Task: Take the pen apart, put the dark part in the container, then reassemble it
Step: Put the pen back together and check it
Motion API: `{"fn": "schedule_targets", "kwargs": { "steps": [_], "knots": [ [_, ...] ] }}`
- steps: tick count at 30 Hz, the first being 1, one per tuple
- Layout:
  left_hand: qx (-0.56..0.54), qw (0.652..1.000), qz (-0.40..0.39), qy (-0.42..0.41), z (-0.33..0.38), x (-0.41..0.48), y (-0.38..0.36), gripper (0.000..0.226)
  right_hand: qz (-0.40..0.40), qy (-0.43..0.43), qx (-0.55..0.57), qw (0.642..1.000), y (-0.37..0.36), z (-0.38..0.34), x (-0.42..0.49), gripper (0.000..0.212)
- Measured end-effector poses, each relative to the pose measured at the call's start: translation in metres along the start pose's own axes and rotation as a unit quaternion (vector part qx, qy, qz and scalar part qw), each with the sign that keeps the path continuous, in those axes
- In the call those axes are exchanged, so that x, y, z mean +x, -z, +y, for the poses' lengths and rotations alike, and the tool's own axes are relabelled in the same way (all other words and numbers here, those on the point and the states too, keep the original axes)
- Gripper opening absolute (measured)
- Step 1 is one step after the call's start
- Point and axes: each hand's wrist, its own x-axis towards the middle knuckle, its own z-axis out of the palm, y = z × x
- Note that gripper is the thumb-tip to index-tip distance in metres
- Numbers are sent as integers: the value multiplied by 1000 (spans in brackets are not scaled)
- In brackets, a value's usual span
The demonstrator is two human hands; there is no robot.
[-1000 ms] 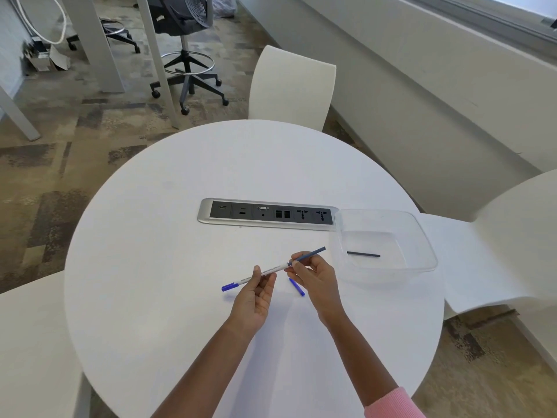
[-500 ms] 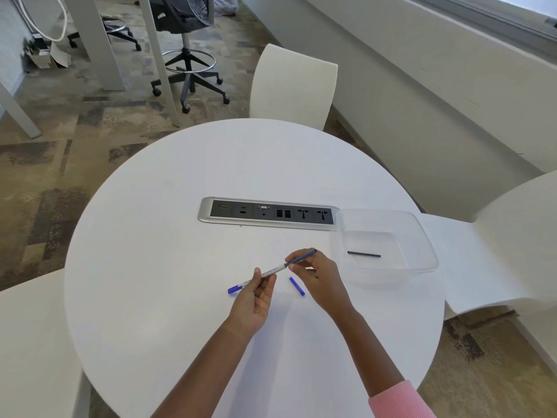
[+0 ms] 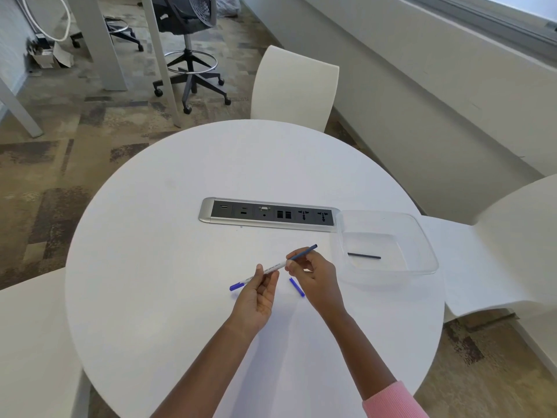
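Between my hands the pen barrel (image 3: 272, 267) slants up-right, left hand (image 3: 256, 300) pinching its middle, right hand (image 3: 313, 274) pinching the dark refill (image 3: 303, 252) jutting toward the container (image 3: 422, 236).

Both hands grip the pen (image 3: 272, 267) beside the container (image 3: 422, 236).

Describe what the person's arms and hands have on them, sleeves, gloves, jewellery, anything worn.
Both hands are bare: no gloves, and no rings or watch that I can make out on the left hand or the right hand. The right arm ends in a pink ribbed sleeve at the lower edge of the view. The left forearm shows no sleeve in view.
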Motion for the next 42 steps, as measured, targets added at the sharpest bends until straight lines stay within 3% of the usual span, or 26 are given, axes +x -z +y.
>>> {"fn": "schedule_targets", "kwargs": {
  "steps": [5,10,14,18,24,32,38,42],
  "knots": [
    [-2,1000,-8,-5,-1,0,-2,15,0,-13,10,1000,-1,-1,0,17],
    [-10,1000,-20,-4,1,0,-2,16,-23,-22,-7,999,2,-5,-2,30],
    [-10,1000,-16,-11,3,1,-3,15,4,-38,-25,999,3,0,0,20],
    [-3,1000,-4,-19,7,3,0,14,17,-77,-146,986,5,30,3,14],
    [7,999,12,-36,11,7,9,11,-23,-163,-265,950,3,72,-2,19],
    [7,998,31,-46,14,4,15,12,-30,-137,-338,931,-8,82,-7,11],
    [7,999,24,-45,16,-1,15,12,17,-174,-217,960,-1,70,-9,4],
    [14,999,27,-45,16,-2,14,12,41,-131,-113,984,7,49,-16,11]
  ]
}}
